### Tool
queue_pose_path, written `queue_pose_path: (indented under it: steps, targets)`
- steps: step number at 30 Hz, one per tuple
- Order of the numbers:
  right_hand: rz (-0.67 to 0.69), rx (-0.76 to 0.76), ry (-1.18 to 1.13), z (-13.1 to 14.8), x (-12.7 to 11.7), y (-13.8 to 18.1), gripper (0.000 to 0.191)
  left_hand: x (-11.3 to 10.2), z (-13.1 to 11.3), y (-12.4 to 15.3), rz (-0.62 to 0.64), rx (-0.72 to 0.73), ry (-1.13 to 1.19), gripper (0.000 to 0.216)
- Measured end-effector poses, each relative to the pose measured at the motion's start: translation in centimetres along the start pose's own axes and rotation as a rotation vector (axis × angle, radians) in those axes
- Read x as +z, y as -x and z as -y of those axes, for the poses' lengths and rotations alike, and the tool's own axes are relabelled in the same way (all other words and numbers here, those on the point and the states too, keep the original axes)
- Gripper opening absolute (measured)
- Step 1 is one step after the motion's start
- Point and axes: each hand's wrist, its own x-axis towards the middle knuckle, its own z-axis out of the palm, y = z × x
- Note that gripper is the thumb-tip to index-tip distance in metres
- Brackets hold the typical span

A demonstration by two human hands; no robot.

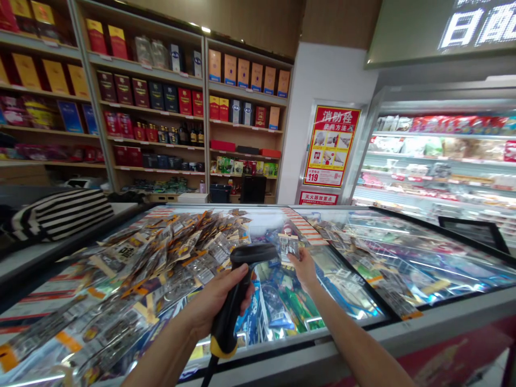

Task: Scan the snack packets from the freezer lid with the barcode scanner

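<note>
My left hand is wrapped round the grip of a black barcode scanner with a yellow band at its base; the scanner's head points away from me over the freezer. My right hand reaches forward and pinches a small clear packet with a printed label, held up just in front of the scanner head. A heap of several similar flat packets with orange and white labels lies on the freezer's glass lid to the left of both hands.
A chest freezer with sliding glass lids holds frozen goods. Wooden shelves with boxed bottles line the back wall. A red fire notice hangs beside an open chiller on the right. Striped fabric lies at left.
</note>
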Motion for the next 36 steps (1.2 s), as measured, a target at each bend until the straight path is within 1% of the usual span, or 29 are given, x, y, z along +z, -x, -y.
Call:
queue_pose_path:
  steps: [4, 6, 8, 10, 13, 14, 16, 18, 19, 20, 21, 22, 24, 25, 27, 29, 31, 32, 34, 36]
  targets:
    - [-0.026, 0.024, 0.017, -0.2, -0.2, 0.0, 0.025, -0.1, -0.1, 0.2, 0.045, 0.018, 0.019, 0.026]
    - [-0.025, 0.051, 0.065, -0.4, -0.1, -0.3, 0.03, -0.4, -0.4, 0.4, 0.02, 0.013, 0.01, 0.025]
    - [-0.001, 0.06, 0.195, -0.5, 0.5, -0.8, 0.037, -0.9, -0.7, 0.7, -0.036, 0.016, 0.0, 0.025]
    - [0.067, 0.039, 0.375, -0.2, 1.7, -1.1, 0.041, -1.5, -1.0, 1.0, -0.101, 0.03, -0.006, 0.026]
    - [0.214, 0.006, 0.553, 1.1, 4.9, -1.1, 0.036, -2.4, -1.5, 1.5, -0.19, 0.039, -0.008, 0.024]
    - [0.253, 0.014, 0.569, 1.7, 6.1, -0.8, 0.037, -2.7, -1.6, 1.7, -0.207, 0.037, -0.008, 0.023]
    - [0.327, 0.046, 0.54, 2.8, 8.6, -0.1, 0.047, -3.3, -1.8, 2.2, -0.222, 0.031, -0.009, 0.023]
    - [0.408, 0.054, 0.487, 3.6, 10.3, 0.6, 0.057, -3.9, -1.7, 2.5, -0.268, -0.002, -0.007, 0.023]
    - [0.436, 0.045, 0.469, 3.8, 10.8, 0.8, 0.059, -4.2, -1.7, 2.6, -0.315, -0.02, -0.003, 0.022]
    - [0.436, 0.035, 0.469, 4.0, 10.8, 0.8, 0.061, -4.5, -1.6, 2.6, -0.348, -0.071, 0.003, 0.023]
    - [0.411, 0.029, 0.483, 4.0, 10.4, 0.6, 0.061, -4.8, -1.5, 2.5, -0.354, -0.117, 0.005, 0.025]
    - [0.368, 0.029, 0.503, 4.0, 9.5, 0.2, 0.06, -5.0, -1.4, 2.4, -0.35, -0.134, 0.006, 0.025]
    - [0.249, 0.048, 0.574, 3.7, 6.2, -1.0, 0.057, -5.1, -1.2, 2.0, -0.366, -0.158, -0.015, 0.024]
    - [0.195, 0.063, 0.616, 3.5, 3.9, -1.7, 0.055, -5.0, -1.0, 1.8, -0.369, -0.16, -0.029, 0.023]
    - [0.056, 0.106, 0.795, 2.8, -1.5, -3.2, 0.05, -4.4, -0.7, 1.5, -0.369, -0.15, -0.047, 0.022]
    - [-0.048, 0.193, 0.991, 1.9, -7.0, -4.4, 0.045, -3.5, -0.4, 1.2, -0.344, -0.136, -0.054, 0.021]
    - [-0.088, 0.3, 1.137, 0.9, -11.9, -5.1, 0.041, -2.6, -0.2, 1.0, -0.328, -0.124, -0.055, 0.02]
    - [-0.098, 0.323, 1.207, 0.3, -13.9, -5.4, 0.039, -2.1, -0.2, 0.9, -0.325, -0.12, -0.055, 0.02]
    - [-0.068, 0.314, 1.312, -1.0, -16.8, -5.6, 0.037, -1.5, 0.0, 0.7, -0.32, -0.118, -0.054, 0.02]
    - [-0.018, 0.267, 1.375, -2.3, -18.5, -5.7, 0.038, -1.1, 0.2, 0.3, -0.319, -0.12, -0.055, 0.02]
